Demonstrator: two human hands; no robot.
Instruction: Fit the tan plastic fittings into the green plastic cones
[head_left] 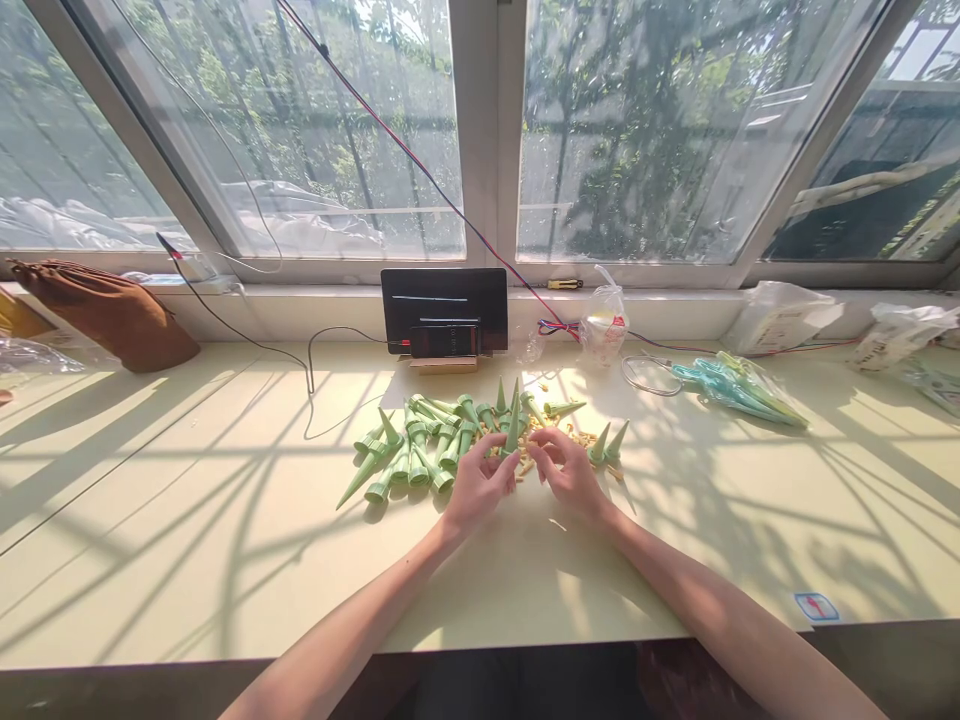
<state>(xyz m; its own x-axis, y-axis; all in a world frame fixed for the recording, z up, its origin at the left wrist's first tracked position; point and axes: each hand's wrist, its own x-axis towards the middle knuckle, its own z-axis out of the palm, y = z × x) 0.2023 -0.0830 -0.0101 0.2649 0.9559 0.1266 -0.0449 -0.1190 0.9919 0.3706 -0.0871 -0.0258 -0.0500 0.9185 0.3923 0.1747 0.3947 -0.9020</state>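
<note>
My left hand (478,485) is closed on a green plastic cone-shaped spike (513,425), which stands with its point upward between thumb and fingers. Close beside it on the right is my right hand (574,480), its fingers bent and tips drawn together; whatever they pinch is too small to make out. A heap of similar green spikes (418,440) lies to the left of my hands. Small yellowish pieces (581,436) are scattered behind and beside my right hand. Two green cones (616,442) stand point up just to the right.
A dark tablet (444,290) with a phone (445,341) leans at the back. Nearby are a knotted plastic bag (604,325), a coiled white cable (646,376) and a clear bag of bluish-green items (739,388). A brown pouch (112,315) lies at the far left, below the windows.
</note>
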